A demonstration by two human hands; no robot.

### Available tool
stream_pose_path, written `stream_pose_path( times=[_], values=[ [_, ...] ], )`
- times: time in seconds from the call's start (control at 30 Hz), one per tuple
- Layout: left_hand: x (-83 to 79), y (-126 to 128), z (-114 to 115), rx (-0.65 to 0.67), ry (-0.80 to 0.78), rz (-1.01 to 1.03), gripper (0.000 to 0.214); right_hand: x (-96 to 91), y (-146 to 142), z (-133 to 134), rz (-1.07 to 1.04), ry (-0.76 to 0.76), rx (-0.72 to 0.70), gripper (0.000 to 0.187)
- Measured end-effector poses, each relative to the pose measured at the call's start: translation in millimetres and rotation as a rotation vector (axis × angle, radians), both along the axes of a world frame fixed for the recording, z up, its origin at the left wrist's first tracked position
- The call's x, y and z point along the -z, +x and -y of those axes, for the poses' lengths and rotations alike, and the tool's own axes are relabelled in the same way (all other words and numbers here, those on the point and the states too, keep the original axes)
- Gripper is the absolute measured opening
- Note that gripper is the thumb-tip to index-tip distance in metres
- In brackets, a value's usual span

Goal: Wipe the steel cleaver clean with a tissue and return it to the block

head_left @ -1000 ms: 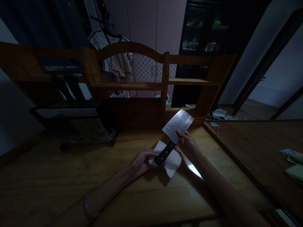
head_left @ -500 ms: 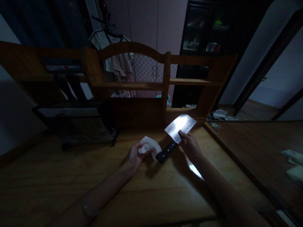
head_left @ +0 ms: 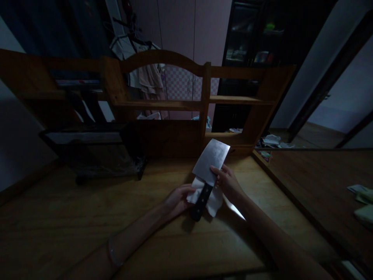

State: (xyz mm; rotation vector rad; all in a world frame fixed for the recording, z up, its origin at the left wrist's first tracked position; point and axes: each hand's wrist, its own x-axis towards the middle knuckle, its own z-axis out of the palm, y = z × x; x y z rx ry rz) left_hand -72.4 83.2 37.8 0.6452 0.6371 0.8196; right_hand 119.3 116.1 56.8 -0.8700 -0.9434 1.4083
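A cleaver (head_left: pixel 211 158) with a wide metal blade and a black riveted handle is held tilted above the desk, blade up and away from me. My right hand (head_left: pixel 229 182) pinches the blade near the handle, thumb on its face. Behind the handle lies a crumpled white tissue (head_left: pixel 215 201), spreading out on both sides of it. My left hand (head_left: pixel 181 200) is closed on the left part of that tissue, close beside the handle. Some of its fingers are hidden behind the tissue and handle.
On the left of the wooden desk (head_left: pixel 140 229) stands a knife block (head_left: pixel 96 149) with black-handled knives in it. A wooden shelf frame (head_left: pixel 163 105) runs along the desk's back edge. Green and white cloths or papers (head_left: pixel 363 198) lie at the far right.
My left hand has moved right, bringing the tissue behind the cleaver's handle. The cleaver has shifted slightly left and turned more upright in my right hand.
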Motion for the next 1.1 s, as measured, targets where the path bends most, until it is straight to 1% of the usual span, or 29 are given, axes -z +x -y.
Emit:
stream_pose_path(
  times=[0.07,0.17,0.3,0.4,0.53,0.6,0.63,0.7,0.77,0.83,0.9,1.0,1.07,1.1],
  values=[
    [2.0,-1,-1,0.006,0.027,-0.018,0.027,0.9,-1,0,0.022,0.011,-0.002,0.027],
    [3.9,-1,-2,-0.039,0.052,-0.057,0.03,1.5,-2,0,0.019,0.027,-0.004,0.027],
    [5.4,-1,-2,-0.075,0.097,-0.102,0.028,1.0,-1,-1,-0.009,0.024,0.011,0.028],
    [8.3,1,-3,-0.103,0.184,-0.145,0.026,1.8,1,-3,0.025,0.054,0.042,0.03],
    [9.4,2,-4,-0.065,0.287,-0.206,0.029,5.5,3,-4,0.106,0.088,0.068,0.033],
    [5.5,1,-2,-0.023,0.37,-0.289,0.029,7.8,2,-3,0.139,0.101,0.067,0.034],
    [2.5,-1,-1,-0.001,0.445,-0.353,0.028,8.9,2,-3,0.153,0.108,0.074,0.034],
    [-4.2,-5,3,0.025,0.646,-0.523,0.026,10.5,1,-3,0.167,0.113,0.096,0.034],
    [-10.1,-9,6,0.012,0.836,-0.704,0.027,11.1,1,-3,0.162,0.101,0.114,0.035],
    [-13.6,-12,8,-0.01,0.955,-0.824,0.029,10.4,2,-4,0.141,0.086,0.124,0.036],
    [-14.6,-14,8,-0.014,1.021,-0.864,0.029,8.6,4,-4,0.11,0.066,0.138,0.035],
    [-12.2,-16,8,-0.035,1.072,-0.877,0.031,5.6,8,-6,0.06,0.031,0.152,0.032],
    [-8.9,-18,8,-0.111,1.064,-0.887,0.032,4.9,9,-7,0.032,0.002,0.144,0.029],
    [-7.3,-18,8,-0.185,1.045,-0.885,0.033,5.1,10,-8,0.018,-0.015,0.135,0.027]
  ],
)
